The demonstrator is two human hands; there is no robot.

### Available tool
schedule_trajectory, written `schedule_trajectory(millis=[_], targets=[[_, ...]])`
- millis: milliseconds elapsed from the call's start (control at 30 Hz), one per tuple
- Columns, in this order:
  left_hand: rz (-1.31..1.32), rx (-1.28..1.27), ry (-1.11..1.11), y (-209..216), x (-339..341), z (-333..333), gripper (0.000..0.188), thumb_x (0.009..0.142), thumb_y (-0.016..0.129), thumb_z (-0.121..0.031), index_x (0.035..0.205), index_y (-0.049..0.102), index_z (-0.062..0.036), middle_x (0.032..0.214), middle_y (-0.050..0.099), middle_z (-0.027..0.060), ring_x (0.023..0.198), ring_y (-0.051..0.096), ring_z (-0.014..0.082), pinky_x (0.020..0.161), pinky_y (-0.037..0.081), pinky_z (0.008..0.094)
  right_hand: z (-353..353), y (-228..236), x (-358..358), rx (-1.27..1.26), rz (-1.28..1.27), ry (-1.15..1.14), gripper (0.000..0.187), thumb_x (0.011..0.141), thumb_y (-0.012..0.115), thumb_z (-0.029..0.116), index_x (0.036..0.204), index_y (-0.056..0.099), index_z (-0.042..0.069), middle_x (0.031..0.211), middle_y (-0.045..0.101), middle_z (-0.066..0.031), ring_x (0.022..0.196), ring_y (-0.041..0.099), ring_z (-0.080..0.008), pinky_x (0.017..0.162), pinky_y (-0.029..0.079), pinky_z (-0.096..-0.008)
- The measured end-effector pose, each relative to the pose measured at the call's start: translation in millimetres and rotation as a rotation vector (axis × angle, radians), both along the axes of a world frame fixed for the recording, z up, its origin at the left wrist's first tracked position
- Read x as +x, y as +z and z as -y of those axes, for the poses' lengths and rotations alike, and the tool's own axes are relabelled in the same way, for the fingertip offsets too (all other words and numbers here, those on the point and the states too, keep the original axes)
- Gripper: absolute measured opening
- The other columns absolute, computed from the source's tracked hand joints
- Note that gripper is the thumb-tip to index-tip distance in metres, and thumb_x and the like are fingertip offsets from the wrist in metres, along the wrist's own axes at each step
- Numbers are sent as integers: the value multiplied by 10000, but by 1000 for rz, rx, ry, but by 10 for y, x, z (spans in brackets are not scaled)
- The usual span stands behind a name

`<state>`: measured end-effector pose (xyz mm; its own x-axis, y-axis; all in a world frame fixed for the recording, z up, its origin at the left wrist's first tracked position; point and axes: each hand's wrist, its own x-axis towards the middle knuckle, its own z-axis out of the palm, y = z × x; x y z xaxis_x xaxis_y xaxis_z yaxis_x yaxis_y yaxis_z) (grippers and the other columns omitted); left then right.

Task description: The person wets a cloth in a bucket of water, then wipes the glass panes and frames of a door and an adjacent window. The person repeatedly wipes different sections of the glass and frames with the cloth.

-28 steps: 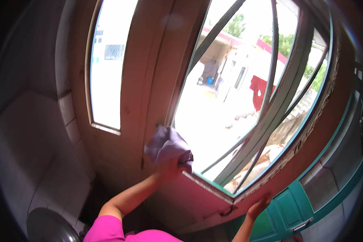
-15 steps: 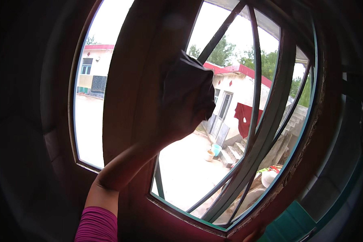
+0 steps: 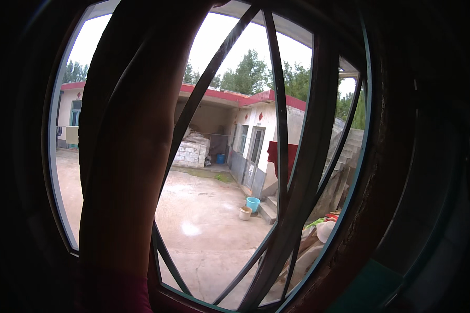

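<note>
My left arm point(image 3: 133, 151), dark against the daylight, reaches straight up in front of the window point(image 3: 159, 281). A magenta sleeve point(image 3: 125, 295) shows at its lower end. My left hand point(image 3: 222, 3) is cut off by the top edge, with only a small dark bit of it showing. Its fingers and anything in them are hidden. The hand is nearest the top of the window. My right hand is out of view.
Dark diagonal bars point(image 3: 206, 86) cross the window, and a thick upright frame post point(image 3: 303, 156) stands to their right. Outside lie a paved yard point(image 3: 209, 255), a blue bucket point(image 3: 253, 203), a beige bucket point(image 3: 245, 213), a hanging red cloth point(image 3: 279, 159) and steps.
My left arm has risen from mid-window to the top edge, taking the hand and its dark cloth out of sight. The view has shifted. The fingers at the lower right are gone from view.
</note>
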<state>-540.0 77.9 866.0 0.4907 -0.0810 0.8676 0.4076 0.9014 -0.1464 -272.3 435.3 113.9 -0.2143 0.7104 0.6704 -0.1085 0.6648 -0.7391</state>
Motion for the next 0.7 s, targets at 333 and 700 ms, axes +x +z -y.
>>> schedule_trajectory(millis=[333, 700], targets=[[34, -150, -60, 233, 890, -2087, 228, 913, 549, -232, 898, 740, -107, 831, 737, 43, 826, 722, 222, 735, 567, 405, 97, 277, 33, -24, -9, 160, 584, 1051, 461, 442, 1326, 505, -72, 830, 651, -115, 804, 610, -282, 756, 491, -410], [-547, -147, -318, -8, 984, -2724, 332, 943, 529, -358, 1094, 693, -112, 1018, 740, 147, 1028, 681, 381, 1048, 414, 580, -154, 348, -217, -75, -16, 291, 772, 1028, 432, 644, 1367, 524, -44, 1267, 621, -225, 1128, 631, -332, 927, 513, -446]])
